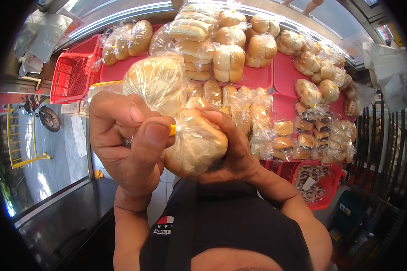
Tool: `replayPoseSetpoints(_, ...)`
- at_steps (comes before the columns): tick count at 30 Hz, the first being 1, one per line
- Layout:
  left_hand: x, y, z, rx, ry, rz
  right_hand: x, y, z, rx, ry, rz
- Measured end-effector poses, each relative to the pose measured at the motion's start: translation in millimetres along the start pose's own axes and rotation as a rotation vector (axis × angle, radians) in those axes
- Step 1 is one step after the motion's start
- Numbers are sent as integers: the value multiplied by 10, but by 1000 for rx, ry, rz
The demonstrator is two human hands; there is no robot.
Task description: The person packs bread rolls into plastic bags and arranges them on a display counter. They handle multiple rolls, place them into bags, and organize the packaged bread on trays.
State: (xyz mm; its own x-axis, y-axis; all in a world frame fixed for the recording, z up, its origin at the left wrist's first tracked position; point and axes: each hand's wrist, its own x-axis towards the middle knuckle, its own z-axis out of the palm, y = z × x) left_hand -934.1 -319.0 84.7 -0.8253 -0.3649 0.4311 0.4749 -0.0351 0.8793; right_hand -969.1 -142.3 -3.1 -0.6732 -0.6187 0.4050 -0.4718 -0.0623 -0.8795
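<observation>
A clear plastic bag of bread buns (196,144) is close to the camera, in front of my chest. My left hand (132,135) pinches a yellow closure (172,130) at the bag's gathered neck between thumb and forefinger. My right hand (235,149) cups the bagged buns from the right side, its fingers over the top edge. Another bagged round loaf (156,83) shows just beyond my left fingers; whether it is held or rests on something I cannot tell.
Red trays (285,76) bear many bagged loaves (229,62) and rolls (283,144). A red plastic basket (71,73) stands at the left. Another red basket (334,186) of small wrapped items is at the lower right. Plastic bags (390,71) hang at the right; metal bars rise beside them.
</observation>
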Motion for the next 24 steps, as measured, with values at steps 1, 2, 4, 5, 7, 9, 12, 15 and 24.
replayPoseSetpoints(1,13,-7,-6,15,-30,-3,0,42,-20,45,-1,-9)
replayPoseSetpoints(2,28,-16,-8,29,-61,-8,-5,103,-41,90,-3,-18)
replayPoseSetpoints(4,77,-32,0,10,-99,-46,-29,208,-75,252,8,25)
replayPoseSetpoints(5,128,-44,13,-11,-145,-56,-65,188,-111,315,23,94)
replayPoseSetpoints(7,215,-77,23,-35,-187,-60,-113,153,-203,452,39,225)
replayPoseSetpoints(9,298,-122,37,-49,-185,-47,-42,119,-451,387,46,184)
replayPoseSetpoints(12,341,-319,-60,14,-188,-3,86,244,-1018,275,11,169)
replayPoseSetpoints(15,306,-473,-48,0,-153,-112,228,498,-1300,400,25,289)
replayPoseSetpoints(24,40,-518,374,46,-161,-300,101,780,-719,309,-787,315)
